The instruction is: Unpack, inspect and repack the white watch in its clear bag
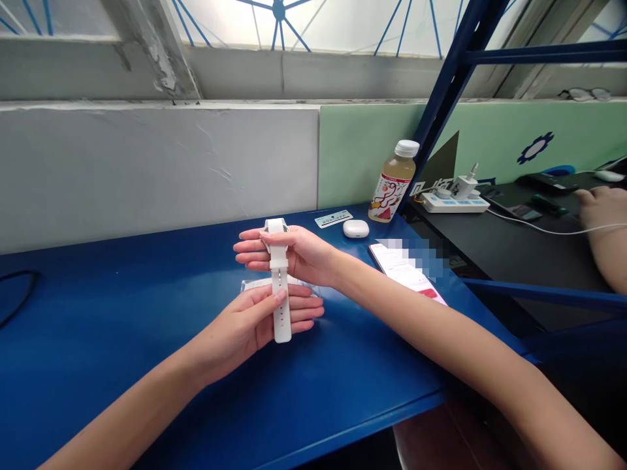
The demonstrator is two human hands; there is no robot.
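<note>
A white watch (280, 277) is held above the blue worktop (122, 313), its perforated strap (282, 323) hanging roughly straight towards the near edge. It is gripped by both hands: at its upper end, the case is pinched under the thumb of the right hand (306, 253), with that hand's fingers stretched out behind; lower down, the strap is pressed by the thumb of the left hand (257, 318) against fingers laid out flat beneath. The dial cannot be made out. The watch is judged to be light, easily borne between thumb and fingers; the strap looks soft and bendable, probably rubbery and not very slippery, while the case seems stiff and smoother, with a face that could be scratched. It is best held by the rim of the case, with the strap steadied along its flat length, and pressure is best kept off the face. A clear packet (249, 285) is partly hidden behind the hands, and a white earbud case (356, 228) is seen farther right, near a card (334, 219).
</note>
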